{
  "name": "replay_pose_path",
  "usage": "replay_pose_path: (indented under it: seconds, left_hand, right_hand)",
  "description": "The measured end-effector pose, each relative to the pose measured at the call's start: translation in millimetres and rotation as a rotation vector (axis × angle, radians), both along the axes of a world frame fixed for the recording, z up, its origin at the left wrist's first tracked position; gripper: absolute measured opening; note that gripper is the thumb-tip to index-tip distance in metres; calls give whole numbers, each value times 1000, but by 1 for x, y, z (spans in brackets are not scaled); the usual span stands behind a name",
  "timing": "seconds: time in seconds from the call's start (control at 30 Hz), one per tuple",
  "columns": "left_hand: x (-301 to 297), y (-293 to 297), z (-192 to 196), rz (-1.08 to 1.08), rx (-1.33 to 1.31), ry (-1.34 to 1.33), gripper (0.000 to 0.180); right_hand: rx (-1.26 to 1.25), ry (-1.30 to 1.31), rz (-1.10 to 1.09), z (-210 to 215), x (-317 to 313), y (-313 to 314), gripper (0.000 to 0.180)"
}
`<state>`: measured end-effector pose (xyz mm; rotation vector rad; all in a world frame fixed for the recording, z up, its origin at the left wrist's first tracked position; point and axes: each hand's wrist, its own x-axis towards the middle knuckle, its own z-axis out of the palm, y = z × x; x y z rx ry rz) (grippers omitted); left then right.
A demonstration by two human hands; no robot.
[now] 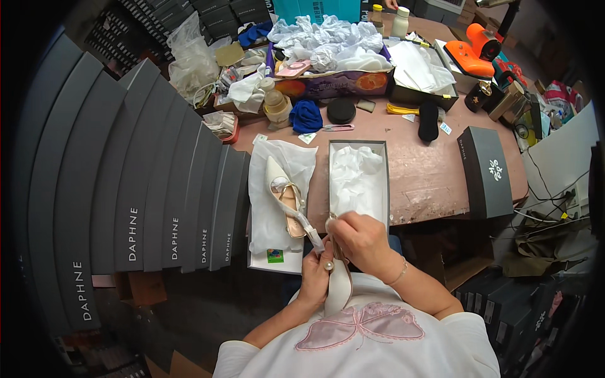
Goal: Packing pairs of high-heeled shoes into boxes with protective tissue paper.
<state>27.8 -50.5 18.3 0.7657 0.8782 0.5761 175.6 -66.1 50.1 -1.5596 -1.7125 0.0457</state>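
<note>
My left hand (313, 276) is closed around the side of a white pointed shoe (340, 291), held toe-down close to my body, with a pearl bead beside the thumb. At the shoe's upper end my right hand (362, 242) is pinched; its fingers cover what exactly they grip there. Another white pointed shoe (275, 171) with gold-edged straps lies on white tissue paper (261, 217) just beyond my left hand. Clear wrap shows around its back strap. A small green packet (275, 256) sits on the white box part under that tissue.
An open shoebox (387, 165) with crumpled tissue stands beyond my right hand. Tall stacks of grey shoeboxes (135, 189) line the left. A dark lid (488, 170) stands at right. Behind are a blue cloth (306, 116), a black brush (428, 122) and a paper-filled carton (321, 87).
</note>
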Motion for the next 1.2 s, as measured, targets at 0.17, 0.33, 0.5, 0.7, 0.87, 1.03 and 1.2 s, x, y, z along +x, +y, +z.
replay_pose_path:
  seconds: [0.17,0.33,0.5,0.7,0.87,1.03,1.2]
  left_hand:
    - [-6,3,-12,-41,2,-17,42]
    - [-3,3,-4,-21,-21,-48,42]
    - [-10,15,-3,-3,-117,-123,41]
    - [-12,14,-4,44,-160,-119,43]
    - [-14,13,-5,43,-117,-58,41]
    - [-11,2,-3,-115,-67,-72,40]
    - [-14,17,-1,-97,-67,-213,47]
  right_hand:
    - [70,-83,-6,-3,-3,-5,15]
    - [-27,140,-71,2,21,23,15]
    - [27,658,-155,12,25,12,13]
    - [-31,331,-40,14,15,-8,13]
    - [61,-44,163,16,2,-8,23]
    - [-61,-313,-68,10,16,32,14]
    - [-129,211,-150,5,61,38,6]
